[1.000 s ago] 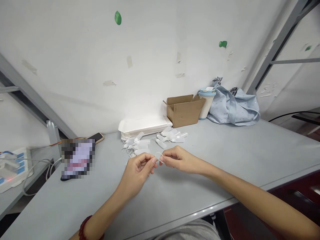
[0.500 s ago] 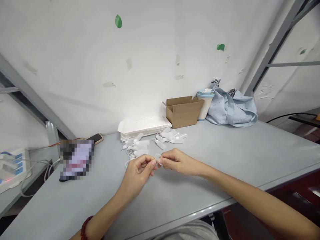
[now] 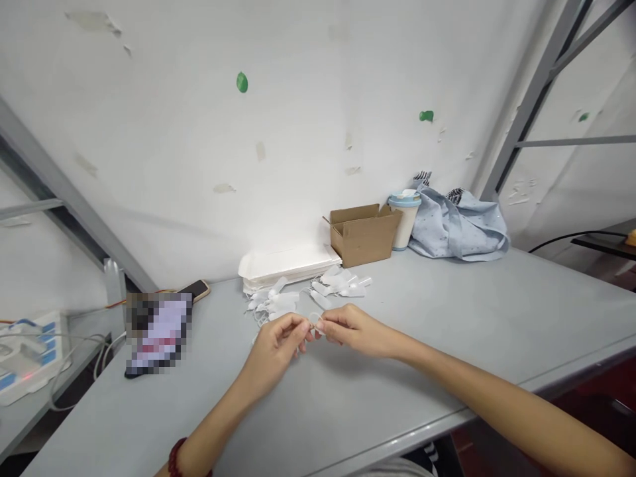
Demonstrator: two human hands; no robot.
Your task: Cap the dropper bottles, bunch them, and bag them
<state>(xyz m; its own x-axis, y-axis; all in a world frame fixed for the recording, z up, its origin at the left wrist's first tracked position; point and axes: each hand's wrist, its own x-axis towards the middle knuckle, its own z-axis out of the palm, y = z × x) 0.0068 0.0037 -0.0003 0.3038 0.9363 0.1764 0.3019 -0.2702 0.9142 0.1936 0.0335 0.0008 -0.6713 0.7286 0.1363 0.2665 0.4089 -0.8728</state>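
My left hand (image 3: pixel 278 341) and my right hand (image 3: pixel 350 326) meet at their fingertips above the grey table (image 3: pixel 397 404). Between them is a thin white string loop (image 3: pixel 316 316), pinched by the fingers of both hands. Whatever hangs from the loop is mostly hidden by the fingers. Just behind my left hand lies a pile of white tags with strings (image 3: pixel 282 301). A second pile of white tags (image 3: pixel 340 281) rests behind my right hand.
Behind the tags are a stack of white sheets (image 3: pixel 288 262), an open cardboard box (image 3: pixel 366 238), a lidded cup (image 3: pixel 406 222) and a light blue bag (image 3: pixel 460 225). At left are a phone (image 3: pixel 199 290), a blurred-out item (image 3: pixel 161 334) and a power strip (image 3: pixel 37 358).
The view has tilted up slightly, so the table items sit lower in the picture. Both hands remain together at the loop, with only slight finger movement.
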